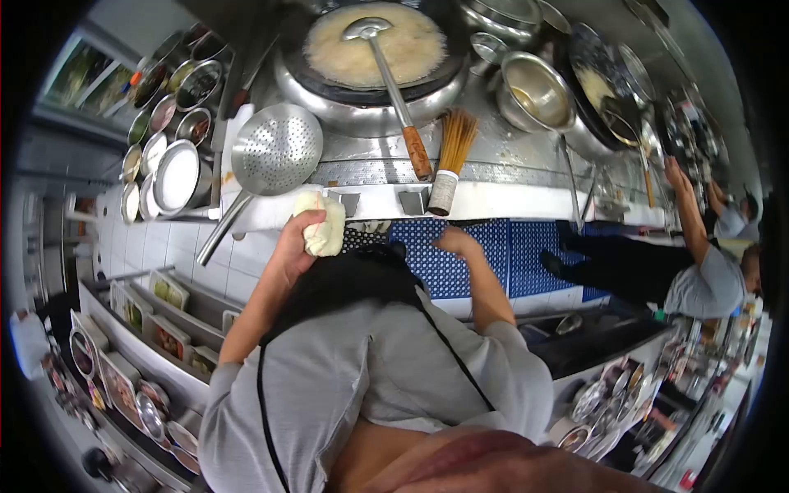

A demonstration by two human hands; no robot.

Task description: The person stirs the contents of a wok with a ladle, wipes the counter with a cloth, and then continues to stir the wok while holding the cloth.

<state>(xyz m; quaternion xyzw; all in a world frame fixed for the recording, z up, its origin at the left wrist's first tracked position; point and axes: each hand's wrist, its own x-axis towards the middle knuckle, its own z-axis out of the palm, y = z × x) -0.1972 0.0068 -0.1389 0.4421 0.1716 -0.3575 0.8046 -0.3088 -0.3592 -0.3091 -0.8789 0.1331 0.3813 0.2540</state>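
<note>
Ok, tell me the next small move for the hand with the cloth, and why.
Probably wipe along the counter edge. The left hand grips a folded cloth right at that edge, below the strainer, while the right hand rests lower against the front.

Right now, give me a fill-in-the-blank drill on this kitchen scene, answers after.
1. The left hand holds a pale ____.
2. The ladle rests in the ____.
3. The skimmer lies ____ of the brush.
4. The right hand holds ____.

Answers: cloth; wok; left; nothing
</note>
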